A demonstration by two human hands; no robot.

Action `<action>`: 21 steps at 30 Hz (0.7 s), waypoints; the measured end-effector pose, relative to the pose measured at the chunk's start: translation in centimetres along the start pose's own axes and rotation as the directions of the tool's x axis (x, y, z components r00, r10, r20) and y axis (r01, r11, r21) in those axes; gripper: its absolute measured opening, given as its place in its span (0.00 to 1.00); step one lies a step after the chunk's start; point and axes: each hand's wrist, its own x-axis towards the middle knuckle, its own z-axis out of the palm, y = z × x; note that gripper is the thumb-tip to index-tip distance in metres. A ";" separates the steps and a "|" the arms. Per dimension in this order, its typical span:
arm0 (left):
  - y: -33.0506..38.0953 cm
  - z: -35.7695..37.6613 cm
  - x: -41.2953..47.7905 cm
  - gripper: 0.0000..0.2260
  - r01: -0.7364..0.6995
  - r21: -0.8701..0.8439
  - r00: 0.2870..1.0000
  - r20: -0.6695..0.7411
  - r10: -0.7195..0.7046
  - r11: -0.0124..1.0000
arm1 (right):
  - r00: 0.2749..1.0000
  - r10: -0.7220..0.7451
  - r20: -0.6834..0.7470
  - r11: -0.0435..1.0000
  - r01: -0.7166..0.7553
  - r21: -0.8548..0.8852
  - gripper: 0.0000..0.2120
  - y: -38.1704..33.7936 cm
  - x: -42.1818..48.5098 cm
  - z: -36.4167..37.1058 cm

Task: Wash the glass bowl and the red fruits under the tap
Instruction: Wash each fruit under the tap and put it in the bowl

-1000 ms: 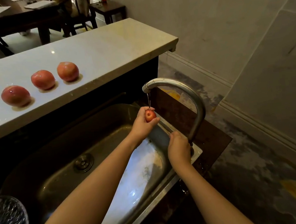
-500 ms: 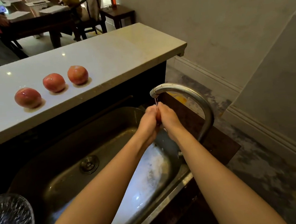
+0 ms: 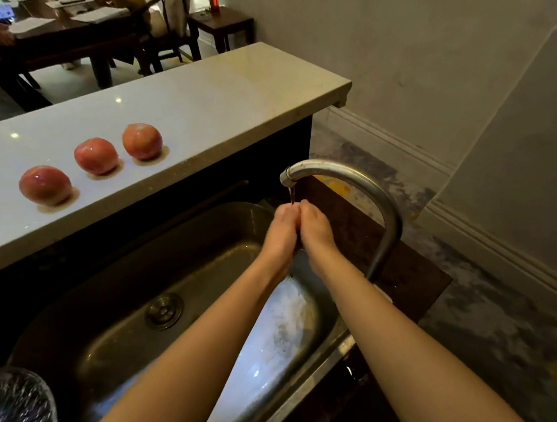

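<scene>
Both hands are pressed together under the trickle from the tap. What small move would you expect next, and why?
Probably parting the hands and setting whatever they enclose on the white counter, beside the three red fruits already lined up there looking wet. The left hand and right hand are cupped together right under the thin stream from the tap; what they hold is hidden now. The glass bowl waits at the sink's left.

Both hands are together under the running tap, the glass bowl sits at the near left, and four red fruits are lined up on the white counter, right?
Not quite: the head view shows three red fruits on the white counter, not four. The rest holds: the left hand and right hand are pressed together under the running tap, and the glass bowl sits at the near left.
</scene>
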 end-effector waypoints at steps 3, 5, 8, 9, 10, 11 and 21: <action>-0.7 -0.9 -0.2 0.15 0.045 -0.133 0.988 0.156 -0.024 0.990 | 0.993 0.108 0.044 0.988 -0.112 0.109 0.14 -0.6 -0.1 -0.2; -0.8 -1.9 -0.3 0.15 0.037 -0.167 0.980 0.199 -0.003 0.985 | 0.994 0.093 0.063 0.994 -0.097 0.052 0.15 -0.7 -0.5 0.1; -0.3 -2.1 -0.7 0.16 -0.023 -0.008 0.996 0.084 0.023 1.000 | 0.993 -0.040 0.115 0.988 0.056 -0.141 0.16 -0.3 -0.3 0.2; 0.0 -1.9 -0.6 0.16 -0.047 0.052 0.999 0.000 0.047 0.998 | 0.981 -0.085 0.174 0.983 0.111 -0.146 0.15 0.0 -0.5 0.1; 0.4 -1.9 -0.4 0.17 -0.067 0.083 0.995 -0.075 0.073 0.994 | 0.964 -0.125 0.235 0.978 0.160 -0.135 0.13 0.3 -0.6 0.0; 0.7 -1.9 -0.2 0.18 -0.078 0.085 0.989 -0.116 0.088 0.993 | 0.946 -0.158 0.283 0.973 0.198 -0.120 0.12 0.6 -0.8 -0.1; -0.6 -1.1 -0.7 0.14 0.013 0.050 0.997 0.073 -0.017 0.999 | 1.000 -0.003 0.005 0.998 0.003 -0.067 0.18 -0.5 -0.4 0.0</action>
